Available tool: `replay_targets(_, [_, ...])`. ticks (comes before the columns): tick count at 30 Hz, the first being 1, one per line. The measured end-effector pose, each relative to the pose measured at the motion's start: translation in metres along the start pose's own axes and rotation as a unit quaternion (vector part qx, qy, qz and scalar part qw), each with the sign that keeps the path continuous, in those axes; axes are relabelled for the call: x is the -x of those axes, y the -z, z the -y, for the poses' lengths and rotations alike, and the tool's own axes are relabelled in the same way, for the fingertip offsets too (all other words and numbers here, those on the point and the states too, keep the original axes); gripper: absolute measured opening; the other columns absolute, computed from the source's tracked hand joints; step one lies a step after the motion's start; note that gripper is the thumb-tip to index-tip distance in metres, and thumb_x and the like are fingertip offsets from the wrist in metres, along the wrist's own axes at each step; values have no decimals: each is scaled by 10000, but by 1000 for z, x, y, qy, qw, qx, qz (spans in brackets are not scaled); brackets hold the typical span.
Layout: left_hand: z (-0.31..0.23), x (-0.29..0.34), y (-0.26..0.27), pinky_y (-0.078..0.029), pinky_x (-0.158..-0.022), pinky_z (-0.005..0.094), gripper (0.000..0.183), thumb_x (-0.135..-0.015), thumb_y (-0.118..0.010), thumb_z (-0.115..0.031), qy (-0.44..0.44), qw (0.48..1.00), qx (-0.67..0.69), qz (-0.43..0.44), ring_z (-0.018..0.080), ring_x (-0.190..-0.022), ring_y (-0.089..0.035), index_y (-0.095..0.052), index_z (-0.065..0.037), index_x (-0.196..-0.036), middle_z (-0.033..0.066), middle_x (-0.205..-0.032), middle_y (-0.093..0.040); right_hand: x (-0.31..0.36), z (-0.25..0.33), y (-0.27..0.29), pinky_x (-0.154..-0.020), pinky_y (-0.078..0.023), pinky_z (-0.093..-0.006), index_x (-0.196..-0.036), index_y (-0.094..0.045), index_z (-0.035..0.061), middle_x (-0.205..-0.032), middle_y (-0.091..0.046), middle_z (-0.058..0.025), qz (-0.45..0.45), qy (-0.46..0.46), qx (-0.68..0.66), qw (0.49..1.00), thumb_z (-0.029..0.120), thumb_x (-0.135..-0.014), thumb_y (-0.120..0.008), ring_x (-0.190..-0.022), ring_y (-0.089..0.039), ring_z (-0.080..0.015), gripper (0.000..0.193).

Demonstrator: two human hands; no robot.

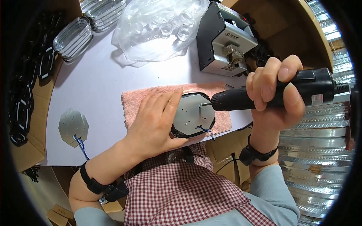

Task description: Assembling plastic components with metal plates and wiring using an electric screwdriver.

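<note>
My right hand point(277, 88) is closed round a black electric screwdriver point(233, 98), held nearly level. The bit meets a silver octagonal metal plate point(193, 117) near its upper right edge, seemingly at a screw. That plate sits in a black oval housing point(214, 119), and blue and white wires come out at its near side. My left hand point(156, 120) grips the housing from the left, fingers at the far edge and thumb along the near edge. Under it lies a pink cloth point(132, 98). A second octagonal plate point(71, 126) with wires rests farther left on the white table point(102, 83).
Clear oval covers point(73, 39) are stacked at the far left. Beside them lies a plastic bag point(162, 34) with clear round parts. A box-shaped metal machine point(226, 41) stands at the far right. Cardboard boxes point(32, 139) with black parts flank the table.
</note>
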State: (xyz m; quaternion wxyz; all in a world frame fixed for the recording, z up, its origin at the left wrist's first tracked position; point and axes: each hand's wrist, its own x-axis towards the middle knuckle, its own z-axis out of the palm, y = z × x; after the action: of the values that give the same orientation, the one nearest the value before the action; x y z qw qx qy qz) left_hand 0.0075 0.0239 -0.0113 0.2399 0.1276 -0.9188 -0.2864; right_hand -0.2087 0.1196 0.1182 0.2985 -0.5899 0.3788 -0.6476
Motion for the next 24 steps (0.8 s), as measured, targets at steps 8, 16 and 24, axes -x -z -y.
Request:
replay_targets(8, [-1, -1, 1, -402, -1089, 518, 1067, -645, -892, -362, 3, 1000, 12, 0, 404, -1236, -529, -399, 37, -1503, 227, -1335, -542, 0, -2, 2, -581, -463, -265, -1073, -515, 98, -806, -593, -60, 25, -7, 25, 999, 252, -962, -622, -537, -530, -108, 218])
replay_targets(16, [-1, -2, 0, -409, -1084, 507, 1037, -628, -869, -288, 15, 999, 34, 5, 404, -1230, -519, -401, 23, -1499, 223, -1334, -531, -13, -13, -8, -535, -477, -268, -1028, -515, 81, -775, -604, -69, 98, -14, -23, 995, 182, -926, -729, -528, -555, -129, 257])
replay_targets(24, [-1, -1, 0, -420, -1067, 505, 1035, -627, -885, -310, 15, 999, 32, 6, 396, -1219, -528, -417, 18, -1490, 213, -1324, -541, -5, -6, -4, -539, -473, -252, -1013, -512, 98, -757, -604, -31, 77, -21, -21, 997, 202, -937, -694, -547, -561, -97, 223])
